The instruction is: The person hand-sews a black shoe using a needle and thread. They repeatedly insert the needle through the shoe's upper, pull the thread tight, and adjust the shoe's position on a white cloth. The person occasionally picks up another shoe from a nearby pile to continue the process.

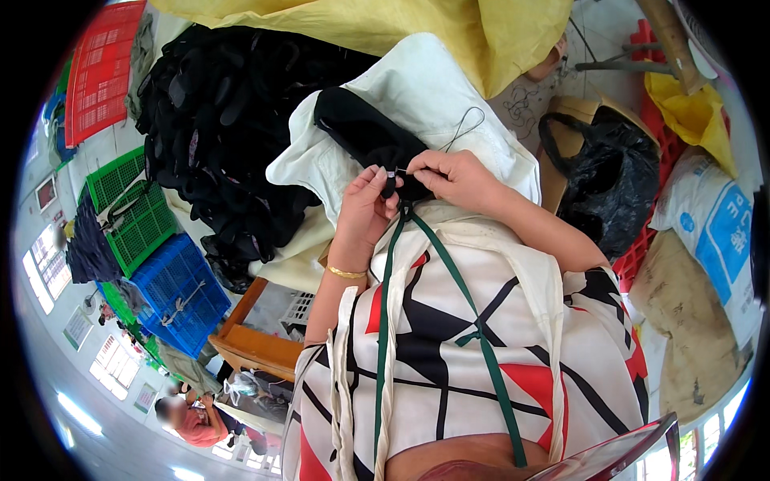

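My left hand (366, 202) pinches the near end of a black fabric piece (353, 128), long and hollow like a soft shoe upper. A small whitish spot shows at its fingertips. Close beside it, my right hand (455, 178) has thumb and forefinger pressed together on something thin, too small to name for sure. A dark thread (473, 120) loops up behind the right hand. Under the black piece, a white cloth (417, 76) is spread in front of me. A dark green cord (449, 268) hangs from my neck over a patterned top.
Left of the cloth rises a large heap of black fabric pieces (216, 120). A yellow sheet (385, 20) lies beyond. To the right are a black plastic bag (613, 172) in a carton and a white-blue sack (714, 232). Green (132, 208) and blue crates (180, 293) stand left; another person (196, 421) is farther off.
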Action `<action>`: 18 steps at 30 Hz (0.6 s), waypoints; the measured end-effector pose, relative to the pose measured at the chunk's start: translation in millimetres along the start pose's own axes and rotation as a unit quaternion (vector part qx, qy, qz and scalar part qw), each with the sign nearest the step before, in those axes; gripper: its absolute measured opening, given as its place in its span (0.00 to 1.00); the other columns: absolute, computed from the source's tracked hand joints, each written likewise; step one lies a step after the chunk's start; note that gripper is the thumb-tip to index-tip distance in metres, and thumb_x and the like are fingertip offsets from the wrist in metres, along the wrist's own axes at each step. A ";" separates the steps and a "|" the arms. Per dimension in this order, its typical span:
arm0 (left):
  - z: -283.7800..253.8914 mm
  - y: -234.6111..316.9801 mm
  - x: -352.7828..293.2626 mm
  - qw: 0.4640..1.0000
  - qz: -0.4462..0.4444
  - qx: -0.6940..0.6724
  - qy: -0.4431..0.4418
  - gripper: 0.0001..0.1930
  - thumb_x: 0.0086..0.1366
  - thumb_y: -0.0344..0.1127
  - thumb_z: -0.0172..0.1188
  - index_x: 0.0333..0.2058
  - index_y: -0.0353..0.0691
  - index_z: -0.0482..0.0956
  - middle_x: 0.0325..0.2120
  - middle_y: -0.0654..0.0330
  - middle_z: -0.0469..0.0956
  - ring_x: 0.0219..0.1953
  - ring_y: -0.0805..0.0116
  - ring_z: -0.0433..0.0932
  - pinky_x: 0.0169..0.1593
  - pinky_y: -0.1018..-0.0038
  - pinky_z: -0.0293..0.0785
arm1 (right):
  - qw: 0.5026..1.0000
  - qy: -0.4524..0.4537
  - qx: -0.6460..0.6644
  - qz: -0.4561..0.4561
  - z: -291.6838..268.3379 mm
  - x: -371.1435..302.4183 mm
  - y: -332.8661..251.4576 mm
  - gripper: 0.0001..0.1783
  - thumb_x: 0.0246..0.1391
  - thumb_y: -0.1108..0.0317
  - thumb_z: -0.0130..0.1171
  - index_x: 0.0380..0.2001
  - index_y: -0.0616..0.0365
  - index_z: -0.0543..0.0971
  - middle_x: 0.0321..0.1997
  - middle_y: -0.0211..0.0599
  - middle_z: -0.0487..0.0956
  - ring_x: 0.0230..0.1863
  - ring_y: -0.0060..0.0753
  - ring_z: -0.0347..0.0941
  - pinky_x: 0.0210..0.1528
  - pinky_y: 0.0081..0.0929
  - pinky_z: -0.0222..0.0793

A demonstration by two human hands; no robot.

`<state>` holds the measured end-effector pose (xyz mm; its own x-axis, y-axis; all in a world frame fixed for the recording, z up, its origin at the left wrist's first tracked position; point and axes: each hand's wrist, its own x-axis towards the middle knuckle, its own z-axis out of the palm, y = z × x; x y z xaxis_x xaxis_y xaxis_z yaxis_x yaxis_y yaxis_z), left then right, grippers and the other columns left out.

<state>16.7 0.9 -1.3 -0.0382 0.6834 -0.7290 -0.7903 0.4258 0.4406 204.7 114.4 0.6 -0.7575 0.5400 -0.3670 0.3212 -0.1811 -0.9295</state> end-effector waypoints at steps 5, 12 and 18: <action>-1.0 -2.1 2.3 0.999 -0.020 -0.037 0.025 0.06 0.71 0.35 0.56 0.40 0.39 0.75 0.32 0.55 0.81 0.23 0.73 0.73 0.25 0.78 0.70 | 0.997 0.025 -0.053 -0.042 8.4 2.4 10.4 0.09 0.60 0.70 0.57 0.42 0.58 0.80 0.28 0.37 0.80 0.26 0.23 0.72 0.33 0.21 0.70; 0.2 -2.3 2.8 0.998 -0.021 -0.043 0.029 0.06 0.71 0.35 0.57 0.40 0.39 0.75 0.32 0.55 0.82 0.24 0.74 0.74 0.25 0.79 0.70 | 0.998 0.019 -0.046 -0.025 7.9 2.9 7.7 0.09 0.59 0.70 0.56 0.42 0.58 0.80 0.29 0.38 0.80 0.27 0.25 0.73 0.34 0.22 0.70; 0.4 -2.4 3.4 0.999 -0.020 -0.040 0.027 0.06 0.71 0.34 0.57 0.40 0.38 0.75 0.33 0.55 0.82 0.24 0.74 0.74 0.26 0.79 0.71 | 0.998 0.019 -0.058 -0.024 6.9 4.1 4.6 0.09 0.58 0.67 0.56 0.40 0.56 0.80 0.30 0.42 0.81 0.28 0.38 0.77 0.34 0.29 0.72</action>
<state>18.7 2.4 -4.5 -0.0371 0.6333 -0.7730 -0.8382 0.4014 0.3691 199.2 110.0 -5.4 -0.7528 0.5765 -0.3179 0.3502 -0.0582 -0.9349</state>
